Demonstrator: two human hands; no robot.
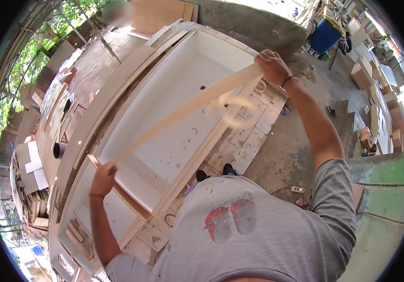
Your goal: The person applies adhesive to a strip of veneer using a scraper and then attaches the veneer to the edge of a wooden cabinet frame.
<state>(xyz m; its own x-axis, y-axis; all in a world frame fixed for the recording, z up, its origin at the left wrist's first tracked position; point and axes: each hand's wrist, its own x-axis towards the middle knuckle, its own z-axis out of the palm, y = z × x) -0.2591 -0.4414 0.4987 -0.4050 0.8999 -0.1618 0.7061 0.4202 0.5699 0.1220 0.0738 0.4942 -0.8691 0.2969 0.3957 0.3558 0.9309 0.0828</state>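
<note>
A long, thin edge-banding strip (197, 98), pale and wood-coloured, is stretched slantwise above an open cabinet carcass (164, 117) with white inner faces. My right hand (273, 68) is closed on its broad-looking end, over the cabinet's far right corner. Near a cross divider (131, 199), my left hand (103, 178) is closed on the strip's other end, which is smeared by motion. A blurred curl of the same pale banding (237, 113) hangs below the right part of the strip. The cabinet lies with its open side up.
Long boards (103, 103) lie along the cabinet's far side. Worn tiles (230, 145) border its near side, by my feet. A power strip (297, 189) lies on the concrete at right. A blue bin (325, 35) and stacked boxes stand farther back.
</note>
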